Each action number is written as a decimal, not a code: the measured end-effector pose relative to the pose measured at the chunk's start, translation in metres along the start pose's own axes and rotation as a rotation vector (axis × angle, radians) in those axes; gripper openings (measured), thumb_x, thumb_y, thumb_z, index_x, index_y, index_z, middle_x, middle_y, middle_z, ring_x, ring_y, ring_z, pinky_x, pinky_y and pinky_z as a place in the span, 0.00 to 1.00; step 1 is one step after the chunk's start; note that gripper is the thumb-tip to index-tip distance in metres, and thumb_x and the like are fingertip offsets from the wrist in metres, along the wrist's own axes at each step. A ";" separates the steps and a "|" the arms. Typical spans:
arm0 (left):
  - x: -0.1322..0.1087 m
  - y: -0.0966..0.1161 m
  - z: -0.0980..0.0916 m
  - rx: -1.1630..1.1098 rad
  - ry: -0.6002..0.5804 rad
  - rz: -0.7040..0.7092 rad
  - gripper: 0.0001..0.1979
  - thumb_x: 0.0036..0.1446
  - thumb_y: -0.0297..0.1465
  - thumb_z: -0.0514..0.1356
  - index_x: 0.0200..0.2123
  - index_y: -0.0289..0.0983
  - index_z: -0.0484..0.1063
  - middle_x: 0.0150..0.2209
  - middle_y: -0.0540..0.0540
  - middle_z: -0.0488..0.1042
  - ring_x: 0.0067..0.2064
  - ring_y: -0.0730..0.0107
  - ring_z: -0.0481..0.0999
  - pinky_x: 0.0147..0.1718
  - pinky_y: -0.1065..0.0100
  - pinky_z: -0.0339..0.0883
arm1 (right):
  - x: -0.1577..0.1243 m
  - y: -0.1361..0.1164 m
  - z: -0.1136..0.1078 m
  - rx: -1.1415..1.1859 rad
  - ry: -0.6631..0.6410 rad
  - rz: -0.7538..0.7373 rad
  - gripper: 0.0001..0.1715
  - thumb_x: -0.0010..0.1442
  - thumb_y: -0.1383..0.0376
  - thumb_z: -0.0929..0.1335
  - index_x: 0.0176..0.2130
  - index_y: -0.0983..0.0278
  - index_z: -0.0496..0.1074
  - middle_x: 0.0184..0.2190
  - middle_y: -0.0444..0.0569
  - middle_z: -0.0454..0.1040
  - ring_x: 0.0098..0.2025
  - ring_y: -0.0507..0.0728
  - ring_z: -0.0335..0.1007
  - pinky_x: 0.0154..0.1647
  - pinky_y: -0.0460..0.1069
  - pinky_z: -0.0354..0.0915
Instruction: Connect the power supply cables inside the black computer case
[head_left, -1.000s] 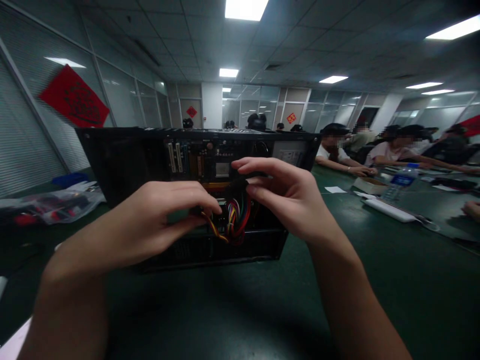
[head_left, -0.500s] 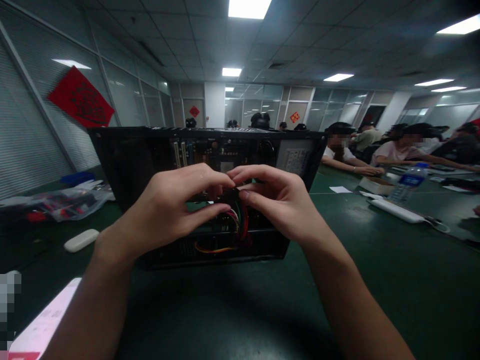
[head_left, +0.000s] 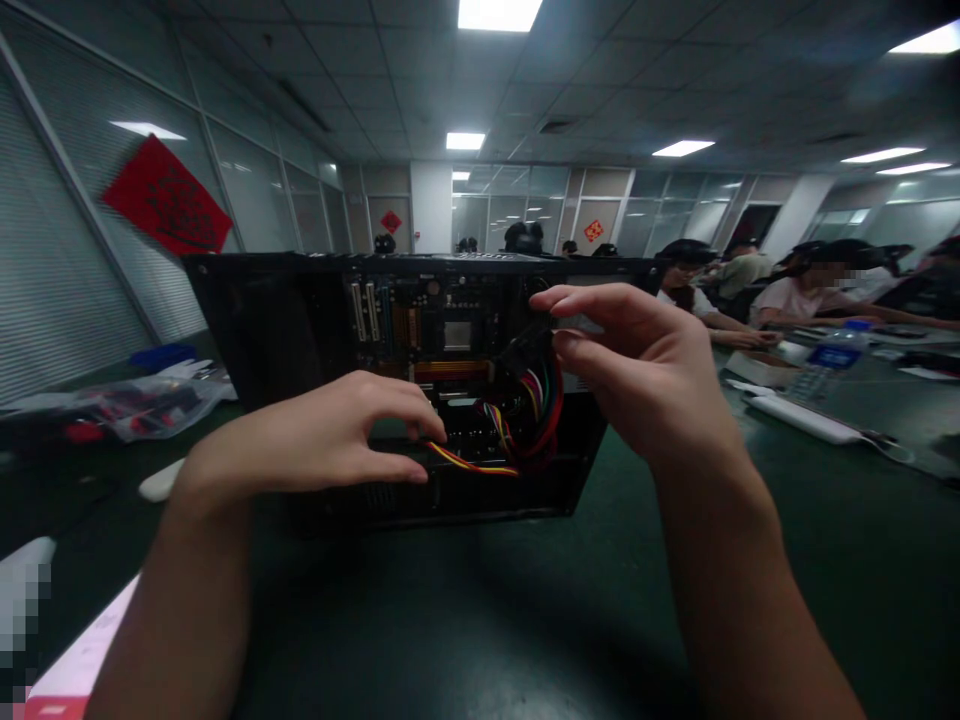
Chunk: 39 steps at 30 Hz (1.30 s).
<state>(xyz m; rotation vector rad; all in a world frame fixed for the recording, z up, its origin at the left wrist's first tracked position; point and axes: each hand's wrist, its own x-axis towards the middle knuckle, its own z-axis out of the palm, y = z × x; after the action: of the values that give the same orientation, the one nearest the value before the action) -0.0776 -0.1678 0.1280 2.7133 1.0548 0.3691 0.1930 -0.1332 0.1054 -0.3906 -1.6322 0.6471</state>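
An open black computer case [head_left: 262,330] lies in front of me on the green table, its motherboard [head_left: 409,300] and sockets facing me. At the right of the opening, my right hand [head_left: 637,365] pinches a dark cable connector [head_left: 529,345] between thumb and fingers. A bundle of coloured power cables [head_left: 551,425] curves down from it into the case. My left hand [head_left: 345,430] is at the lower left of the opening, its thumb and fingers apart. Close to its fingertips runs a thin yellow and red cable [head_left: 480,468]; whether they touch it I cannot tell.
To the left lie a clear plastic bag [head_left: 161,410], a white rounded object [head_left: 160,482] and a lit screen [head_left: 82,650]. On the right are a water bottle [head_left: 832,360], a white power strip [head_left: 802,417] and a small box [head_left: 761,368]. Other people [head_left: 694,290] sit beyond.
My hands were together at the middle of the case and are now apart. The right hand has moved right and up with the connector and cables; the left has moved down and slightly left.
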 end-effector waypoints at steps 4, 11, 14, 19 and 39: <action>0.005 0.000 0.004 -0.004 0.019 0.049 0.10 0.64 0.35 0.62 0.45 0.42 0.81 0.43 0.48 0.82 0.43 0.69 0.81 0.42 0.73 0.71 | 0.001 0.000 -0.004 0.016 0.021 -0.009 0.10 0.57 0.70 0.72 0.40 0.57 0.78 0.50 0.46 0.79 0.54 0.58 0.75 0.54 0.55 0.74; 0.010 0.007 0.009 0.113 0.405 0.154 0.12 0.65 0.37 0.62 0.46 0.38 0.80 0.38 0.45 0.82 0.38 0.69 0.80 0.40 0.71 0.72 | -0.002 -0.002 0.014 0.000 -0.042 -0.002 0.07 0.57 0.69 0.72 0.38 0.60 0.78 0.48 0.48 0.79 0.53 0.59 0.75 0.53 0.54 0.74; 0.012 0.010 0.012 0.176 0.447 0.159 0.10 0.64 0.37 0.62 0.42 0.38 0.79 0.36 0.46 0.81 0.36 0.69 0.79 0.38 0.70 0.71 | -0.004 -0.004 0.021 -0.016 -0.080 0.016 0.05 0.58 0.68 0.72 0.38 0.61 0.78 0.48 0.50 0.79 0.53 0.59 0.74 0.53 0.54 0.73; 0.015 0.011 0.015 0.250 0.481 0.129 0.10 0.63 0.40 0.63 0.38 0.39 0.79 0.34 0.47 0.81 0.36 0.67 0.79 0.38 0.69 0.70 | -0.005 -0.004 0.023 -0.047 -0.104 0.019 0.06 0.59 0.67 0.71 0.38 0.61 0.79 0.48 0.50 0.80 0.53 0.59 0.74 0.54 0.55 0.72; 0.018 0.016 0.021 0.001 0.495 0.097 0.31 0.58 0.38 0.67 0.63 0.38 0.66 0.37 0.48 0.81 0.36 0.68 0.81 0.39 0.70 0.75 | -0.009 -0.003 0.028 -0.105 -0.183 0.052 0.11 0.61 0.70 0.68 0.42 0.61 0.80 0.46 0.49 0.79 0.53 0.59 0.74 0.55 0.54 0.71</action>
<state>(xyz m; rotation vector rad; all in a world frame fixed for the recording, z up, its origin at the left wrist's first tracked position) -0.0481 -0.1687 0.1153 2.7448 1.0243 1.0996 0.1672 -0.1463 0.0980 -0.4620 -1.8408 0.6530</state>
